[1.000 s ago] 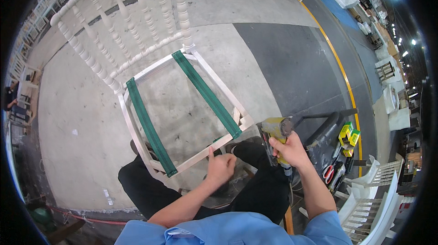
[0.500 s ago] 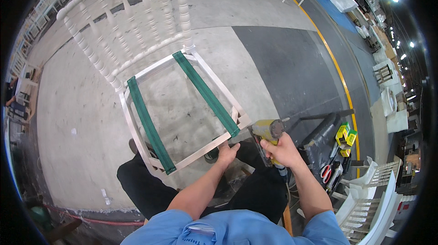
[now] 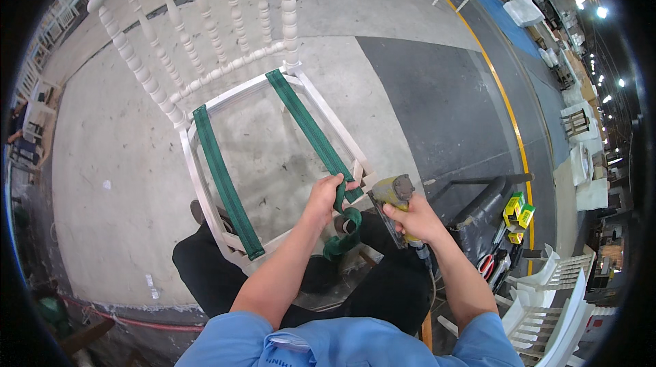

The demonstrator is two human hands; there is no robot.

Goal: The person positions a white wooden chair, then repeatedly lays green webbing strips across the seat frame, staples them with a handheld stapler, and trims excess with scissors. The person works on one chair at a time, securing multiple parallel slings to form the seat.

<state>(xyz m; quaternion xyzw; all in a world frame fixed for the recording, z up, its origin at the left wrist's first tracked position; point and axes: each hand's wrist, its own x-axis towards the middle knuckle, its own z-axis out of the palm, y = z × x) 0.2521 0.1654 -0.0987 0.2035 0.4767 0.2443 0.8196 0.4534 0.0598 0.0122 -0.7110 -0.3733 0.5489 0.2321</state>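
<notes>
From my end I see the white wooden chair frame with turned spindles (image 3: 326, 109) standing in front of the wearer, its open seat close to the knees and its back on the far side. Two long flat green fabric straps, the left one (image 3: 224, 182) and the right one (image 3: 309, 128), span the seat from back to front. A yellow-and-grey pistol-shaped power tool (image 3: 393, 193) is near the frame's front right corner, its grip wrapped by the right hand (image 3: 418, 220). Apart from it, the left hand (image 3: 325, 196) pinches a curled loose length of green strap (image 3: 350, 222) at the right strap's near end; I cannot tell whether they join. Yellow-green cardboard boxes (image 3: 518, 213) and red-handled scissors (image 3: 486, 266) lie to the right.
</notes>
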